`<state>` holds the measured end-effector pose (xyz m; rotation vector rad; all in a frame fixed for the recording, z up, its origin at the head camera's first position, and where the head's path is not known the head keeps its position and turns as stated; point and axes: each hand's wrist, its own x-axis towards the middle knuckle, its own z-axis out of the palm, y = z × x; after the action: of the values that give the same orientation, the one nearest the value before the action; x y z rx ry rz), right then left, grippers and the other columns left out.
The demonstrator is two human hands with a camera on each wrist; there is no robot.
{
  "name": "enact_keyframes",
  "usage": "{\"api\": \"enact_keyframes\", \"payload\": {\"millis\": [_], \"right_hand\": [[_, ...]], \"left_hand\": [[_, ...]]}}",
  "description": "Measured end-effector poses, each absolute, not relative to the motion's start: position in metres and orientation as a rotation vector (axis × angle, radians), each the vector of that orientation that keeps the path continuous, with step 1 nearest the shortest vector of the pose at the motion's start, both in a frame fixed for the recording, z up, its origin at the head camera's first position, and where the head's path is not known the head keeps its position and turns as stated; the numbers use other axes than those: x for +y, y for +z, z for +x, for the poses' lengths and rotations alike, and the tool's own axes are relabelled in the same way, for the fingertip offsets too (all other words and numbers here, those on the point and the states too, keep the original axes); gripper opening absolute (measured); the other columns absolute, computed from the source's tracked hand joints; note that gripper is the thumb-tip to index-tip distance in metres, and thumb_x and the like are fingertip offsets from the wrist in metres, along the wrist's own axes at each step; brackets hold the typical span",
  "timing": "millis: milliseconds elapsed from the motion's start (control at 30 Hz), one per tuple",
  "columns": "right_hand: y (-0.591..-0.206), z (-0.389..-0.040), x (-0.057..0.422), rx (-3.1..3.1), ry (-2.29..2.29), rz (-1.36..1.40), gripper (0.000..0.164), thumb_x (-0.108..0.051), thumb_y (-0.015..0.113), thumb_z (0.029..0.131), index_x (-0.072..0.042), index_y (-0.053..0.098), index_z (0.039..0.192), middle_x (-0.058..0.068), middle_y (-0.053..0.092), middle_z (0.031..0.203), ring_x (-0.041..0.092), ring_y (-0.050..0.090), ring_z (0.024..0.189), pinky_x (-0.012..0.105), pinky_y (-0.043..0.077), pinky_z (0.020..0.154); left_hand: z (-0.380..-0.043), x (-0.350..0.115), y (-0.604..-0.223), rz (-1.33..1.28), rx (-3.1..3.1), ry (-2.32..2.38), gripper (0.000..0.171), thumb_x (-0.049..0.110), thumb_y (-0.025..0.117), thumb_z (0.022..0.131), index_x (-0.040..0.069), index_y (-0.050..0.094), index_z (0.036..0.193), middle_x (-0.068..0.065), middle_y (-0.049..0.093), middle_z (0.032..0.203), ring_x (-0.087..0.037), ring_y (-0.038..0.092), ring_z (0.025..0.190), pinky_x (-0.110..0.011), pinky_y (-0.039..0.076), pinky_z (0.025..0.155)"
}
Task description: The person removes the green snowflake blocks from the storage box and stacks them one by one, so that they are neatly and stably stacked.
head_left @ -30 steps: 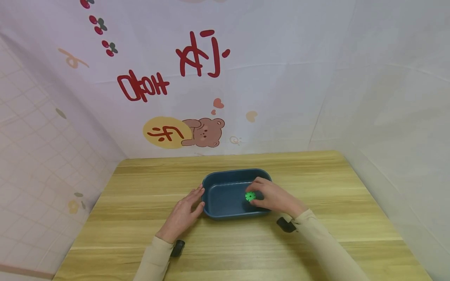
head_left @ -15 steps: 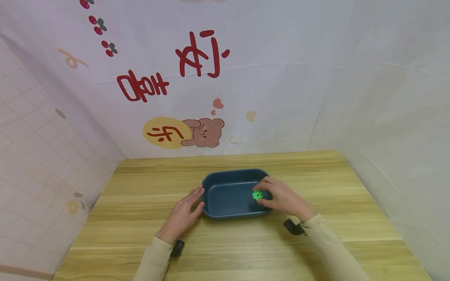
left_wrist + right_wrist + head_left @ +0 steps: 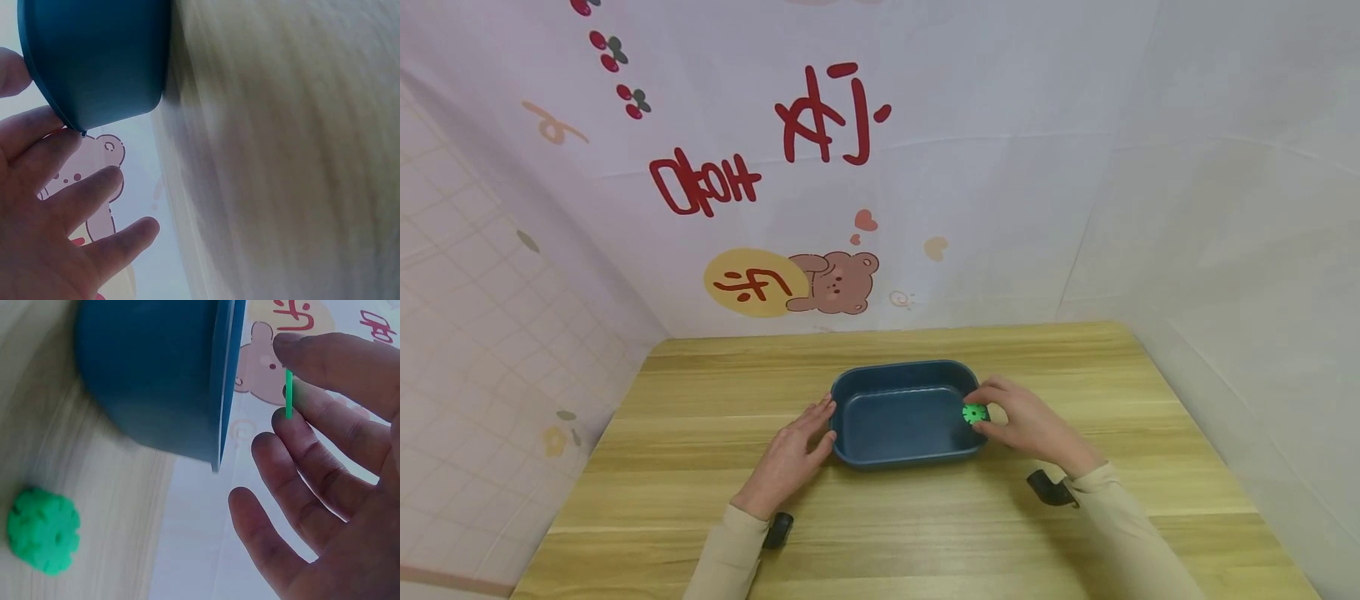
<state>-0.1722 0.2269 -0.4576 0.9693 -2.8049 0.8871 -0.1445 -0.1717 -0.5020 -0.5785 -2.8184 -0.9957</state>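
A green notched plastic disc is pinched by its edges between the thumb and fingers of my right hand, above the right rim of the dark blue bin. Seen edge-on in the right wrist view, the disc is a thin green strip, higher than the bin's rim and apart from it. My left hand rests its fingertips on the bin's left end. Its fingers are spread and fairly straight in the left wrist view, with some touching the bin's rim.
A green notched piece that looks like a stack of discs stands on the wooden table beside the bin. The head view does not show it. White printed cloth hangs behind the table and along both sides.
My right hand has carried the green disc rightward, from over the inside of the bin to its right rim. The left hand and the bin have stayed in place.
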Motion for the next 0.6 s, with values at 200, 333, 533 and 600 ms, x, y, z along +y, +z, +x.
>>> {"api": "enact_keyframes", "payload": {"millis": [200,333,533,600], "right_hand": [[-0.459,-0.171,0.242,-2.796,0.861,0.928,0.031,-0.013,0.082,0.089,-0.01,0.073,0.118,-0.004,0.065,0.115,0.019,0.066,0.105,0.048,0.057,0.092],[-0.46,-0.168,0.252,-2.798,0.848,0.89,0.034,-0.01,0.083,0.088,-0.008,0.073,0.12,-0.003,0.065,0.115,0.021,0.067,0.105,0.046,0.058,0.091],[-0.464,-0.166,0.265,-2.82,0.846,0.829,0.035,-0.011,0.084,0.088,-0.009,0.072,0.12,-0.005,0.065,0.114,0.022,0.068,0.106,0.046,0.057,0.091],[-0.466,-0.165,0.27,-2.825,0.844,0.821,0.034,-0.013,0.084,0.088,-0.01,0.072,0.12,-0.004,0.065,0.114,0.023,0.068,0.107,0.047,0.057,0.092]], "left_hand": [[-0.146,-0.171,-0.503,-0.58,-2.824,-0.985,0.054,0.023,0.066,0.104,0.005,0.052,0.153,-0.005,0.042,0.162,-0.037,0.042,0.147,-0.054,0.037,0.117],[-0.145,-0.172,-0.502,-0.581,-2.823,-0.992,0.054,0.022,0.066,0.104,0.006,0.052,0.153,-0.005,0.042,0.162,-0.037,0.042,0.146,-0.054,0.037,0.117],[-0.146,-0.171,-0.502,-0.581,-2.83,-0.988,0.054,0.022,0.066,0.104,0.005,0.051,0.153,-0.005,0.042,0.162,-0.038,0.042,0.146,-0.054,0.037,0.117],[-0.146,-0.171,-0.502,-0.579,-2.836,-0.985,0.054,0.022,0.066,0.104,0.006,0.051,0.153,-0.005,0.042,0.162,-0.037,0.042,0.147,-0.054,0.037,0.117]]}}
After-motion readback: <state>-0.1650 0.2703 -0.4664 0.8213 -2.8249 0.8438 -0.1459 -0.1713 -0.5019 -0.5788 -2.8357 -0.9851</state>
